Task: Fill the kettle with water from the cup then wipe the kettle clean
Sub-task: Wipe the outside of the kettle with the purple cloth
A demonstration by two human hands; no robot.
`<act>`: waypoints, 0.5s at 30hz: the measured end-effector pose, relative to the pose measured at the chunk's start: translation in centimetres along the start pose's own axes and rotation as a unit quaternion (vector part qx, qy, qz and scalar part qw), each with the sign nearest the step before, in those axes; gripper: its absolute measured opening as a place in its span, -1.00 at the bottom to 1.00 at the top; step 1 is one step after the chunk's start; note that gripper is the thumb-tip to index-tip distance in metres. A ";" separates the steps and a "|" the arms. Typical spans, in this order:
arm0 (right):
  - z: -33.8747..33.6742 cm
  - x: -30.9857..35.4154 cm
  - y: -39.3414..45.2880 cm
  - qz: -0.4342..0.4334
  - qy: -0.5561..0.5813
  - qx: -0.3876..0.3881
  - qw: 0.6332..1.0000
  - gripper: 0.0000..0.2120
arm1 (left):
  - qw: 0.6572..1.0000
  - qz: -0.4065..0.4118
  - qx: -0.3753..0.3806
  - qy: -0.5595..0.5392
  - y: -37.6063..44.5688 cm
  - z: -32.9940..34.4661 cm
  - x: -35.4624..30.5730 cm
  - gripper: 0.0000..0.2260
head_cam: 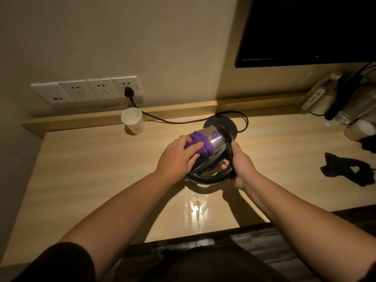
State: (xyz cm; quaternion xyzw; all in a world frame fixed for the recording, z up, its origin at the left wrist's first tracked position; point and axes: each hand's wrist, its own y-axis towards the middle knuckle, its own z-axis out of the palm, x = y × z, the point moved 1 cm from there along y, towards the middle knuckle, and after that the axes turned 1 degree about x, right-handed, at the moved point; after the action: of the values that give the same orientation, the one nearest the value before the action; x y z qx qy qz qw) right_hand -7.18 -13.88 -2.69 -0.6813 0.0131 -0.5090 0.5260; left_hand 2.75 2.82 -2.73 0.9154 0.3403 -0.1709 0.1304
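Observation:
A shiny steel kettle [215, 139] with a black handle is held tilted above the wooden desk [97, 171], its bottom pointing away from me. My right hand [241, 165] grips the black handle. My left hand [179, 157] presses a purple cloth [200, 144] against the kettle's metal side. The white paper cup [133, 121] stands upright at the back left of the desk, near the wall ledge. I cannot see inside the cup or the kettle.
The black kettle base [223, 124] sits behind the kettle, its cord running to a wall socket strip [85, 89]. A dark cloth [348, 170] lies at the right. Bottles and clutter [333, 98] crowd the back right corner under a dark screen [305, 29].

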 end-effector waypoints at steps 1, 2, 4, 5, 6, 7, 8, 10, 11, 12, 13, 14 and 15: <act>0.0 0.2 0.1 0.005 -0.002 0.005 1.000 -0.51 | 1.000 -0.011 -0.006 -0.002 -1.1 0.3 0.7 -0.64; 0.1 0.3 0.2 0.007 -0.007 0.008 1.000 -0.51 | 1.000 -0.026 -0.014 -0.005 -2.1 0.6 1.3 -0.63; 0.2 0.5 0.3 0.006 -0.010 0.012 1.000 -0.51 | 0.997 -0.062 -0.033 -0.016 -3.4 1.1 1.9 -0.63; 0.3 0.6 0.2 0.005 -0.011 0.015 1.000 -0.51 | 0.996 -0.080 -0.040 -0.025 -3.6 1.2 2.1 -0.64; 0.3 0.7 0.2 0.004 -0.014 0.016 1.000 -0.51 | 0.993 -0.101 -0.048 -0.036 -3.7 1.2 2.1 -0.64; 0.3 0.7 0.2 0.002 -0.016 0.019 1.000 -0.51 | 0.989 -0.127 -0.053 -0.050 -3.6 1.1 2.2 -0.64; 0.3 0.7 0.1 -0.001 -0.016 0.024 1.000 -0.52 | 0.984 -0.155 -0.056 -0.066 -3.4 1.0 2.4 -0.65; 0.2 0.6 0.1 -0.013 -0.016 0.037 0.999 -0.52 | 0.972 -0.210 -0.047 -0.096 -2.7 0.7 2.9 -0.66; 0.1 0.5 0.1 -0.018 -0.020 0.040 0.999 -0.52 | 0.967 -0.228 -0.037 -0.108 -2.3 0.6 3.2 -0.68; 0.1 0.5 0.0 -0.023 -0.025 0.041 0.999 -0.52 | 0.964 -0.238 -0.025 -0.119 -1.9 0.3 3.6 -0.69; 0.0 0.4 0.0 -0.026 -0.027 0.041 0.998 -0.52 | 0.961 -0.246 -0.014 -0.130 -1.6 0.1 4.0 -0.70; 0.0 0.4 0.0 -0.027 -0.028 0.039 0.998 -0.52 | 0.956 -0.257 -0.006 -0.143 -1.5 -0.1 4.5 -0.70; -0.2 0.3 -0.1 -0.026 -0.027 0.038 0.999 -0.51 | 0.950 -0.271 -0.001 -0.158 -1.4 -0.3 5.1 -0.70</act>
State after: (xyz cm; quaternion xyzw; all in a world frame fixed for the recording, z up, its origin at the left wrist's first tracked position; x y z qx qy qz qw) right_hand -7.26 -14.11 -2.44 -0.6748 -0.0380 -0.5038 0.5379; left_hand 5.51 6.86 -4.71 0.7499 0.5505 -0.3420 0.1323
